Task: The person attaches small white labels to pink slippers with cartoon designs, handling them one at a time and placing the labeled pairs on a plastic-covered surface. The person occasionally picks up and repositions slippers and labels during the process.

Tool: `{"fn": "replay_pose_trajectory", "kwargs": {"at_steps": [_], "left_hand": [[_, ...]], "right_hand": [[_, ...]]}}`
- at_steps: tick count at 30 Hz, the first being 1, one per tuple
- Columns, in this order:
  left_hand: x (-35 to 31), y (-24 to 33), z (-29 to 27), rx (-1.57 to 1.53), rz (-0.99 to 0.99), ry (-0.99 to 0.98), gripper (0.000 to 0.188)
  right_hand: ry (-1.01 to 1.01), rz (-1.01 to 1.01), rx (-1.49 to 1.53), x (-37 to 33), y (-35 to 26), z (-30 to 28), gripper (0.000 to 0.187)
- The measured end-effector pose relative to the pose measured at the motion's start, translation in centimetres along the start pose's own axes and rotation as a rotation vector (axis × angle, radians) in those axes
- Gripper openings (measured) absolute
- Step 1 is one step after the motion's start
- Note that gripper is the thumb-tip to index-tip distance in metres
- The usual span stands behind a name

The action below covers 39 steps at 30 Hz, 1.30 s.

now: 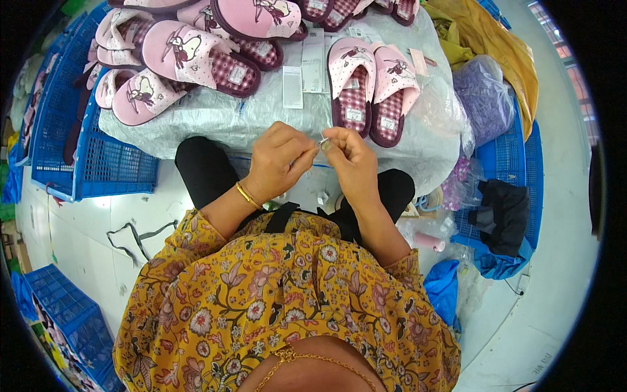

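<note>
My left hand (277, 160), with a gold bangle at the wrist, and my right hand (349, 157) meet above my lap. Their fingertips pinch a small silvery-white piece (322, 142), too small to make out its kind. Just beyond, a pair of pink slippers (353, 62) with dark plaid insoles lies side by side on a plastic-wrapped bale (215, 114). White card tags (292, 88) lie left of that pair. Farther left, more pink slippers (186, 52) are heaped on the same bale.
Blue plastic crates (117, 160) stand at the left, another blue crate (68, 310) at the lower left. To the right, a blue crate (506, 160) sits by purple bagged material (482, 98), yellow cloth (503, 46) and black cloth (501, 215). A black strap (137, 238) lies on the floor.
</note>
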<state>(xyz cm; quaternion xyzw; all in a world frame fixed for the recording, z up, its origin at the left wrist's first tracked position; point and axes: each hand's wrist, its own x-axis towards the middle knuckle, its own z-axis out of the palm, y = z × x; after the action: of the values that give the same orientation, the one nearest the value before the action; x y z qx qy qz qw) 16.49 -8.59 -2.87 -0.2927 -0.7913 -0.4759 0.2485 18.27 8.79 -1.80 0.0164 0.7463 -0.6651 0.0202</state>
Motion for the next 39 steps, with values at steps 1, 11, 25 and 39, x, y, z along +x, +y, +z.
{"fn": "replay_pose_trajectory", "kwargs": {"at_steps": [1,11,25,39], "left_hand": [[0.0,-0.1,-0.2,-0.006,0.005,-0.019,0.009],[-0.9,-1.3,0.5,-0.465,-0.616,-0.246,0.015],[4.0,-5.9,-0.4,0.130,-0.337,-0.059,0.026],[10.6,-11.3,-0.5,0.544,-0.479,-0.499,0.032]], "right_hand": [[-0.007,0.001,0.011,0.0,0.2,-0.1,0.024],[-0.107,-0.033,-0.078,-0.6,1.3,-0.8,0.013],[-0.065,-0.418,-0.322,-0.5,1.2,-0.8,0.012],[-0.132,-0.309,-0.234,-1.2,0.8,-1.5,0.010]]}}
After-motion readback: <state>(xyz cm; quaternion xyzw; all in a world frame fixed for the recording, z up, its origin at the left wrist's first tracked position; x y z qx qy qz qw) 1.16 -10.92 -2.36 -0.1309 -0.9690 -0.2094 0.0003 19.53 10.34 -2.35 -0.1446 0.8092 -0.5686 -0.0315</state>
